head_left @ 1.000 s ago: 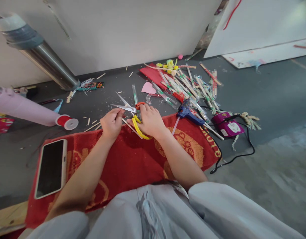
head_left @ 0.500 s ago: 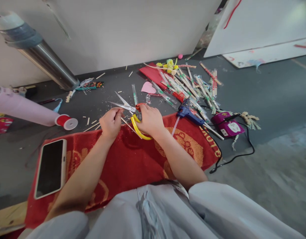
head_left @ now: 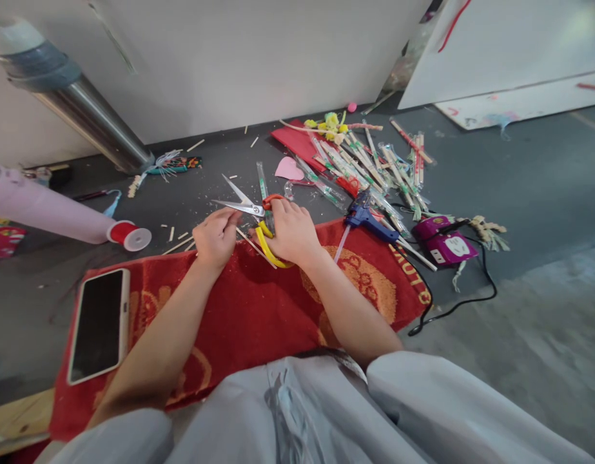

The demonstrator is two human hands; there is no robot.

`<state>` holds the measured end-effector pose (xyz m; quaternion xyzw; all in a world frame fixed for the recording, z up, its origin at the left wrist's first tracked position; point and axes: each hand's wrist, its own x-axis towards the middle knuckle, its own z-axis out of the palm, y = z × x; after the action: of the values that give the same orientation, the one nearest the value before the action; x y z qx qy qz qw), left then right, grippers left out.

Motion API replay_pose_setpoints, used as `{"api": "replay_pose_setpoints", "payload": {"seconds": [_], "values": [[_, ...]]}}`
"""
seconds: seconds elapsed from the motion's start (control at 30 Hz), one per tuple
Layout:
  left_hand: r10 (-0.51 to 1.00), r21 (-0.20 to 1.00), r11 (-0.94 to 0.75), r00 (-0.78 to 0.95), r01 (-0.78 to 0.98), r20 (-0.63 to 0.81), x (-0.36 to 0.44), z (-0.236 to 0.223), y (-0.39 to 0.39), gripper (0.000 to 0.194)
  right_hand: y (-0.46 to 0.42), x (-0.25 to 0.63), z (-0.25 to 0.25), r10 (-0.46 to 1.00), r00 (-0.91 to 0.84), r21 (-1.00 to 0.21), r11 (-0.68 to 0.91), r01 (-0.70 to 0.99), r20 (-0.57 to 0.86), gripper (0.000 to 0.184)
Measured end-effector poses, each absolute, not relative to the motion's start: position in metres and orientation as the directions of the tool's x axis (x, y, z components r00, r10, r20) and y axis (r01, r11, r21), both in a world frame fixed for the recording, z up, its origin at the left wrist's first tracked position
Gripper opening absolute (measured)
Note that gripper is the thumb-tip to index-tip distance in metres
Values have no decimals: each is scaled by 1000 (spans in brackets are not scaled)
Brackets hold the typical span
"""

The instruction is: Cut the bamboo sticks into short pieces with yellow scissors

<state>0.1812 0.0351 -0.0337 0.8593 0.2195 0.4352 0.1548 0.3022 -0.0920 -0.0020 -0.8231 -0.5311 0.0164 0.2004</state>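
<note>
My right hand (head_left: 293, 231) is closed around the handles of a pair of scissors (head_left: 253, 207), one loop orange-red and the other yellow. The blades stand apart and point left. Just below the lower blade, my left hand (head_left: 214, 237) has its fingers pinched together, and what they hold is hidden. A thin pale stick (head_left: 253, 245) runs from beside the left fingertips to the yellow loop; I cannot tell whether it is held. Both hands are over the far edge of a red towel (head_left: 258, 309).
Wrapped chopsticks (head_left: 360, 161) lie heaped beyond a blue glue gun (head_left: 367, 219). A purple box (head_left: 442, 240) with a black cable is at right. Left are a phone (head_left: 98, 325), a red thread spool (head_left: 133, 236) and a pink bottle (head_left: 50, 206). Stick scraps (head_left: 178, 246) litter the grey surface.
My left hand has shifted very slightly left, and the scissors' blades have tilted a little with it. The grips look the same.
</note>
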Motion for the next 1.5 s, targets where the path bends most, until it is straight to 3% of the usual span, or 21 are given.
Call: {"api": "replay_pose_setpoints", "payload": {"seconds": [0.33, 1.0, 1.23, 1.5], "values": [[457, 411, -886, 551, 214, 698, 180, -32, 34, 38, -93, 301, -1, 887, 422, -328, -348, 878, 189, 66], [489, 417, -871, 535, 260, 689, 181, -36, 36, 37, -90, 298, 6, 881, 465, -363, -407, 838, 87, 45], [483, 428, -871, 574, 240, 661, 180, -31, 33, 44, -92, 300, -2, 883, 433, -317, -364, 876, 182, 60], [488, 417, -869, 603, 267, 630, 180, -33, 32, 46, -94, 299, -1, 895, 413, -315, -348, 883, 167, 66]]}}
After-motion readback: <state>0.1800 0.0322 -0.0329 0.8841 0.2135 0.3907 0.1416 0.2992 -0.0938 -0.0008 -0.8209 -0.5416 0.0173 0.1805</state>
